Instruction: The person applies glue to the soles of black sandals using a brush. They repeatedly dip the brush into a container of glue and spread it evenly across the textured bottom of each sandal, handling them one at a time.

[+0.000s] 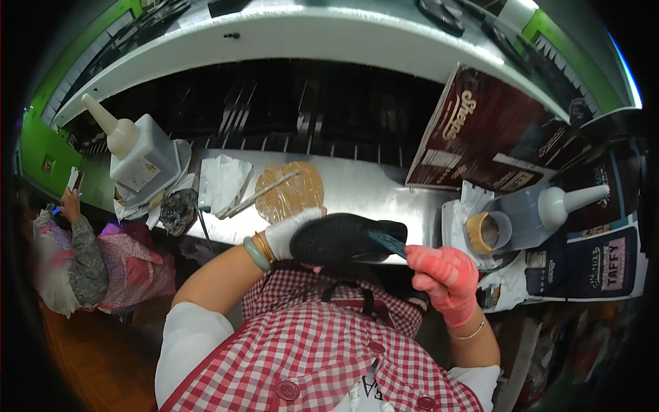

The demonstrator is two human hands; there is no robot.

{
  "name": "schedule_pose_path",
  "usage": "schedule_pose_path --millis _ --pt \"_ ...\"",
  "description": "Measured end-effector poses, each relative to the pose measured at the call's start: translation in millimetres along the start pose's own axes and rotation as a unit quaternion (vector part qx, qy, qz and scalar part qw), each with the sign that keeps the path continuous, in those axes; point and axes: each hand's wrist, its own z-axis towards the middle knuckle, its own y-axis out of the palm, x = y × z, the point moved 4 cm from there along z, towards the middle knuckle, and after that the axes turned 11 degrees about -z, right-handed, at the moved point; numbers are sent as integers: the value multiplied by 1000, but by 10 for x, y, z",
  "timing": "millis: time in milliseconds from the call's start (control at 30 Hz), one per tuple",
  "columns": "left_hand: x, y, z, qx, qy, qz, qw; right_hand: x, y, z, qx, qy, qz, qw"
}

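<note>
My left hand, in a white glove, is closed round one end of a black shoe held just above my lap at the bench edge. The shoe lies sideways in front of me, and my left fingers are partly hidden behind it. In my right hand, which wears a pinkish-red glove, is a flat teal brush. Its tip touches or overlaps the right part of the shoe; I cannot tell which.
Behind the shoe lies a round tan disc with a thin stick. A squeeze bottle stands left; another bottle lies right beside a yellow-rimmed cup. A maroon box stands behind. Another person is at left.
</note>
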Motion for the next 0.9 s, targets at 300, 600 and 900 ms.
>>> schedule_pose_path --millis 300,600,900 --pt "41 1080 -211 -113 289 118 943 138 -129 -568 510 133 40 849" --pt "1720 2525 380 -38 523 238 817 92 -55 -391 519 139 -6 843" --pt "3123 2308 -649 447 562 695 -42 146 -276 -701 467 279 0 839"
